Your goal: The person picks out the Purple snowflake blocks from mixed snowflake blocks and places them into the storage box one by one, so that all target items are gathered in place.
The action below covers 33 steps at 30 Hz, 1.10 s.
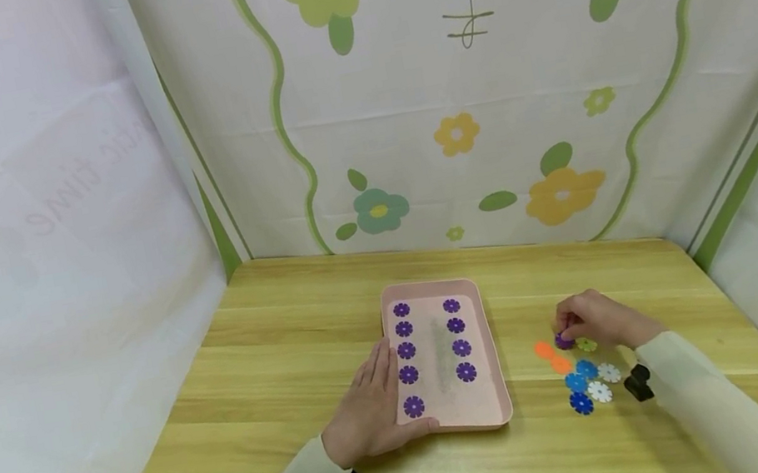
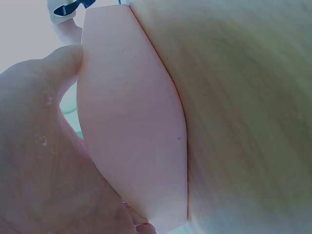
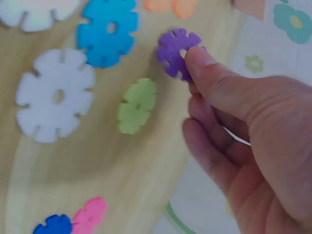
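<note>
My left hand [image 1: 368,412] rests against the near left corner of a pink tray [image 1: 502,384], its straight fingers along the left side and the thumb at the near edge. Inside the tray lie two columns of purple notched plastic discs [image 1: 462,348], the left column one longer. To the right of the tray, my right hand [image 1: 594,315] pinches another purple notched disc [image 3: 173,46] between thumb and fingers, held over the table. Close by it lies a lime green disc [image 3: 137,106]. The remaining fingers of that hand are curled.
Around the right hand lie orange discs [image 1: 544,349], light blue discs [image 1: 586,369], white discs [image 1: 600,392] and a dark blue disc [image 1: 581,403]. In the right wrist view a pink disc [image 3: 89,214] shows too. Printed fabric [image 1: 400,97] walls the wooden table [image 1: 256,359] at back and sides.
</note>
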Tool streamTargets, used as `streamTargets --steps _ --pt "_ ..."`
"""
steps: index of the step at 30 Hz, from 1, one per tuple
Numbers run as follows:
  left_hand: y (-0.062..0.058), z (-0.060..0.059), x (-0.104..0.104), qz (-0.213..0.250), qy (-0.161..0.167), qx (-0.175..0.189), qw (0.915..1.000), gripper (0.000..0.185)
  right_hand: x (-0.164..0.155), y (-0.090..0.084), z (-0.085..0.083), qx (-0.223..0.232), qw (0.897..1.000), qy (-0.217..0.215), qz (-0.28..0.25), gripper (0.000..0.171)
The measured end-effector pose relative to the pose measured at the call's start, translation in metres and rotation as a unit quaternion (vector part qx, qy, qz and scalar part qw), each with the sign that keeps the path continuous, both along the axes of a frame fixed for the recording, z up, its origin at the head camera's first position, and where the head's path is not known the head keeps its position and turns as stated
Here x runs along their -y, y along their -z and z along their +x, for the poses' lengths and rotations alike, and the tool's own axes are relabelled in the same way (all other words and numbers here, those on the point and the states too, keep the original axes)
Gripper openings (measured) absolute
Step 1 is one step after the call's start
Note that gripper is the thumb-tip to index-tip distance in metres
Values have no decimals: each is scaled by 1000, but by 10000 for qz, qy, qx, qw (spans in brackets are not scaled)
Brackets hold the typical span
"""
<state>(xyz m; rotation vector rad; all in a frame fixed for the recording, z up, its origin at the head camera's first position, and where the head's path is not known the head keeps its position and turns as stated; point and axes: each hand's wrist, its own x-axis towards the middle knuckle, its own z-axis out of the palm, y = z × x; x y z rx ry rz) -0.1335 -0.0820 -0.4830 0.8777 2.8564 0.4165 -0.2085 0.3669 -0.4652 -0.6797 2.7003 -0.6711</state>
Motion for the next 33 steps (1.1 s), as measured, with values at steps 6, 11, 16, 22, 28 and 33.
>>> streamTargets --steps 6,11,16,22,28,33 --pt "-2 2 0 -56 -4 8 10000 123 3 -11 0 214 9996 -71 180 13" --pt "-1 1 -1 -29 -4 -15 10000 123 15 -21 0 264 9990 -237 263 15" --pt "0 0 -1 -39 13 -73 10000 123 34 -35 1 386 9981 -474 127 16" --pt "1 -1 0 4 5 -63 10000 124 60 -48 1 507 9956 -752 218 17" --pt "2 -1 0 -58 37 -185 9998 124 89 -58 3 603 9924 -989 426 19" --pt "2 -1 0 -142 30 -176 9997 124 112 -65 6 631 9895 -1203 501 22"
